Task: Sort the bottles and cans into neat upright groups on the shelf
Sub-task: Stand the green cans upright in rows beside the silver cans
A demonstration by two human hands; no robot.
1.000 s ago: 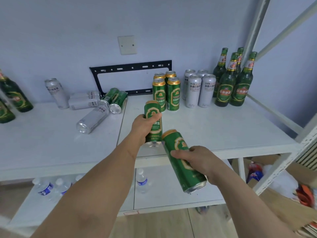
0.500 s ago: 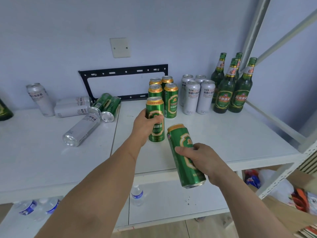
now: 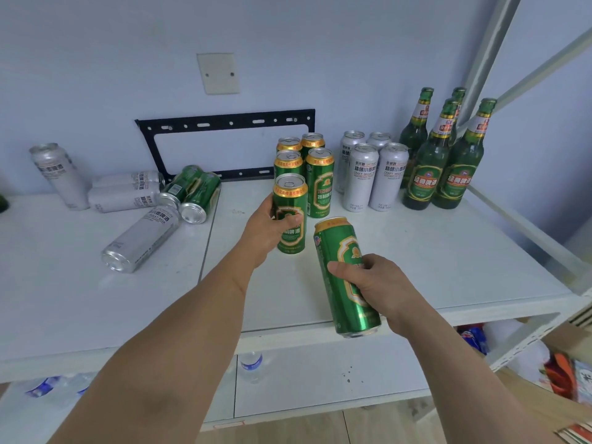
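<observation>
So the row grows forward, our left hand (image 3: pixel 267 230) grips one green can (image 3: pixel 290 213) upright just before the standing green cans (image 3: pixel 306 169); our right hand (image 3: pixel 378 285) clasps a tilted green can (image 3: pixel 344 267) nearer us, awaiting its slot.

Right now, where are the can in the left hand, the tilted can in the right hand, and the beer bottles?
Left-hand can (image 3: pixel 291 200): head view, upper body.
Right-hand can (image 3: pixel 339 248): head view, upper body.
Beer bottles (image 3: pixel 424 177): head view, front-left bottle's label.
</observation>
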